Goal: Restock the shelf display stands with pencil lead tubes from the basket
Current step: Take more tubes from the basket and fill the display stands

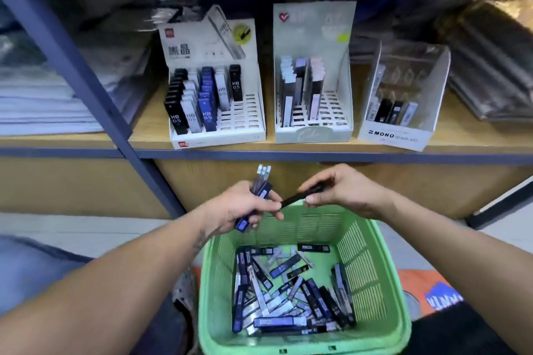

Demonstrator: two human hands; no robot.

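Wooden shelf (288, 147) on a blue metal frame, with three display stands in a row: left stand (216, 135) with black, white and blue tubes and many free slots on its right side, middle stand (314, 132) partly filled, right stand (395, 138) marked MONO with a few tubes at the front

Below the shelf, green basket (383, 282) on the floor, with loose pencil lead tubes (291, 294) lying in disorder on its bottom; too many and too mixed to count exactly, probably several tens

Above the far rim of the basket, left hand (245, 207) clamped around a bundle of tubes (261, 186), some clear and some blue, about four or five, not possible to say exactly. Right hand (343, 190) pinching one black tube (302, 196) between thumb and fingers, its far end touching the left fingertips

Seems to be a hand-over or sorting step. To do well: keep the bundle tight, add the black tube parallel to the others with caps the same way, then group by colour before going up to the matching column of the left stand
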